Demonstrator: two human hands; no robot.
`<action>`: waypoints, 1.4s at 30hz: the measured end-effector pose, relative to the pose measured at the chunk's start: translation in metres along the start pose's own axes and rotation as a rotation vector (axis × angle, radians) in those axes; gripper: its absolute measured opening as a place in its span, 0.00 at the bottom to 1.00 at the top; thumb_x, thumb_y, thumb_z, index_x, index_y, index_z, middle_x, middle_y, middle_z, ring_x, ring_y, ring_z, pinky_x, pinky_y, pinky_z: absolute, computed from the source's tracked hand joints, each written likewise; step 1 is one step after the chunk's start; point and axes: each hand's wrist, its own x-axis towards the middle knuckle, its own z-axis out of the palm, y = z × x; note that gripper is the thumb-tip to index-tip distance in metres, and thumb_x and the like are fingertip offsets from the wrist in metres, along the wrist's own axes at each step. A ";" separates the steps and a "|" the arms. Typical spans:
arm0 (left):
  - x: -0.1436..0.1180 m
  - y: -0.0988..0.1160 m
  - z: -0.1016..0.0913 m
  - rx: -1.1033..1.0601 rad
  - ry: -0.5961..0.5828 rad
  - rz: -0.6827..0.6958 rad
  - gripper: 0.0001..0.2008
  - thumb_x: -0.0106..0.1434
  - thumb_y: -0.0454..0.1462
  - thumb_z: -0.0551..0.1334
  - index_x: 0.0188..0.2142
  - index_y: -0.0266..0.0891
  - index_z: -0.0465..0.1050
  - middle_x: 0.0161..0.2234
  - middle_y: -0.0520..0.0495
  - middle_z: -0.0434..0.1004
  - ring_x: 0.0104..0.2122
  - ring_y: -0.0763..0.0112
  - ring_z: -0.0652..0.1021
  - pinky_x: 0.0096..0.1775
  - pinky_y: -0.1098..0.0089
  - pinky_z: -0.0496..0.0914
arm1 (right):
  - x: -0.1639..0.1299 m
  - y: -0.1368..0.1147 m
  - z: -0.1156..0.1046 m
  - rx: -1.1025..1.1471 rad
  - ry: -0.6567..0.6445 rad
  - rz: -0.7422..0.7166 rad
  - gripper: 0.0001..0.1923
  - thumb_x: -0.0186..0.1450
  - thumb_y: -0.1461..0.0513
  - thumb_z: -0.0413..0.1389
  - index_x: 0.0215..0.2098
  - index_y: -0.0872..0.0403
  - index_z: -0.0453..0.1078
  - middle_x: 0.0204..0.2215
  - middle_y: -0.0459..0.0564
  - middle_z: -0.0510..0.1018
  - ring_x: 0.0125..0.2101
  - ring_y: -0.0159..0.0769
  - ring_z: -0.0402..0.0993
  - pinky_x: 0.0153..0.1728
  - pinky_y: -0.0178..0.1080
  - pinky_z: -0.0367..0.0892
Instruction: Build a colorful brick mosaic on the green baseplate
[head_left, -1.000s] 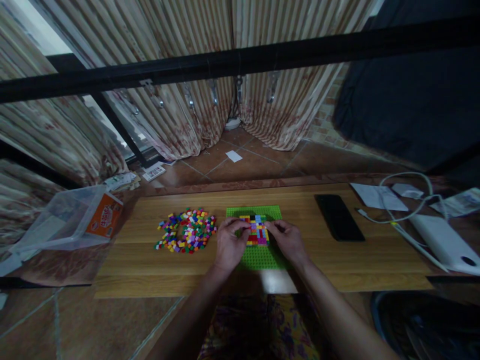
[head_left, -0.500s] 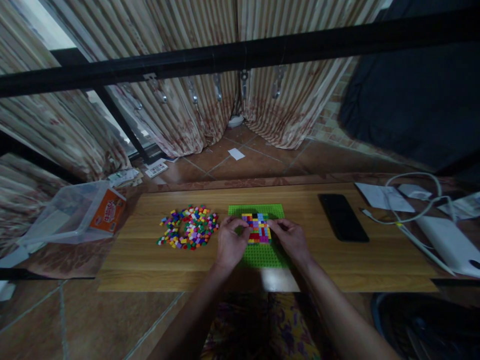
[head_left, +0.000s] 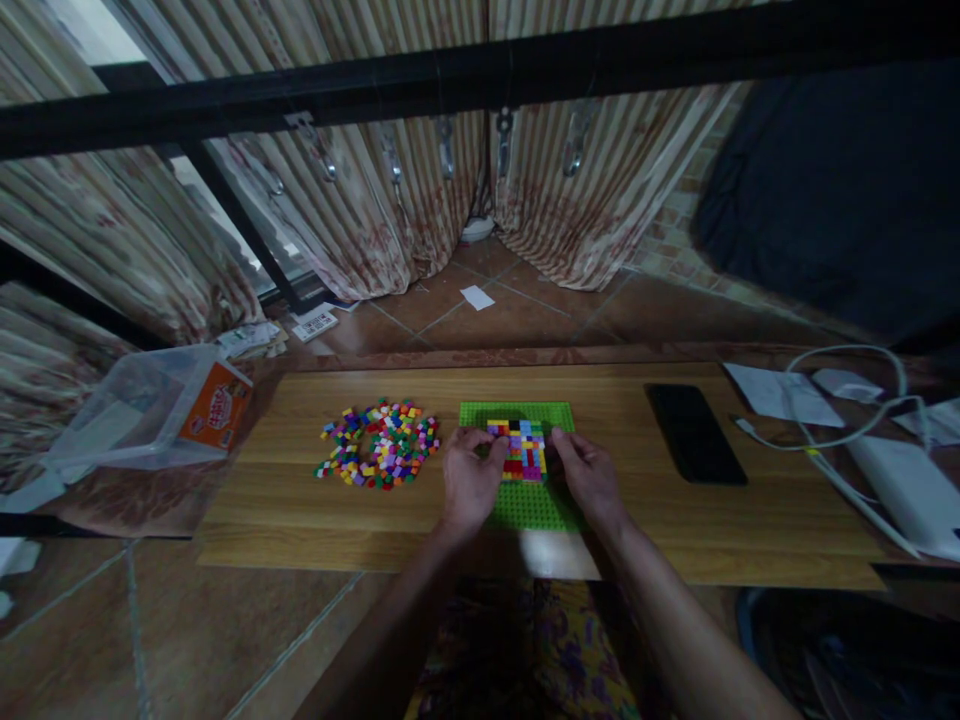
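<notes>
A green studded baseplate (head_left: 525, 510) lies on the wooden table, carrying a patch of colourful toy bricks (head_left: 517, 455) pressed side by side. My left hand (head_left: 471, 480) is at the patch's left edge, thumb and forefinger pinched over the bricks; whatever sits between the fingertips is too small to name. Just off the patch's right edge is my right hand (head_left: 591, 475), its fingers curled and drawn together low over the plate. I cannot make out what its fingertips hold. Left of the plate is a loose pile of small multicoloured bricks (head_left: 390, 450).
A black phone (head_left: 696, 433) lies on the table (head_left: 300, 530) to the right. Beyond it are a white cable (head_left: 847, 465), papers (head_left: 784, 393) and a white device (head_left: 900, 490). A clear plastic box (head_left: 142, 410) with an orange label stands left. A dark rail (head_left: 450, 75) crosses beyond the table.
My right hand has drawn back slightly to the right, off the bricks' upper right edge. My left hand remains at the left edge. The whole view has shifted a little.
</notes>
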 end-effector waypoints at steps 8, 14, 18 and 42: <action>-0.001 0.002 0.004 -0.014 0.004 -0.063 0.08 0.57 0.36 0.63 0.22 0.39 0.73 0.28 0.50 0.72 0.31 0.72 0.73 0.36 0.70 0.67 | -0.003 -0.005 0.001 -0.081 0.000 -0.021 0.27 0.58 0.39 0.53 0.26 0.54 0.75 0.20 0.46 0.76 0.20 0.33 0.66 0.22 0.34 0.59; -0.005 0.002 0.003 -0.068 0.010 -0.068 0.08 0.58 0.35 0.63 0.22 0.39 0.71 0.27 0.51 0.70 0.31 0.72 0.72 0.36 0.70 0.67 | -0.006 -0.001 0.002 -0.105 0.005 -0.074 0.27 0.60 0.41 0.53 0.30 0.55 0.76 0.23 0.49 0.79 0.24 0.37 0.70 0.25 0.36 0.62; -0.018 0.000 -0.012 -0.128 0.034 0.025 0.09 0.62 0.36 0.59 0.26 0.39 0.72 0.30 0.49 0.72 0.35 0.70 0.73 0.40 0.69 0.67 | -0.006 0.011 0.000 -0.127 0.047 -0.101 0.29 0.61 0.41 0.51 0.33 0.57 0.76 0.26 0.53 0.80 0.26 0.40 0.73 0.28 0.38 0.65; -0.015 -0.080 -0.111 0.586 0.146 0.096 0.13 0.61 0.32 0.59 0.45 0.41 0.75 0.45 0.42 0.73 0.46 0.59 0.73 0.49 0.59 0.70 | -0.016 0.019 -0.003 -0.259 0.115 -0.231 0.27 0.62 0.42 0.52 0.33 0.58 0.77 0.28 0.55 0.81 0.28 0.42 0.75 0.27 0.37 0.66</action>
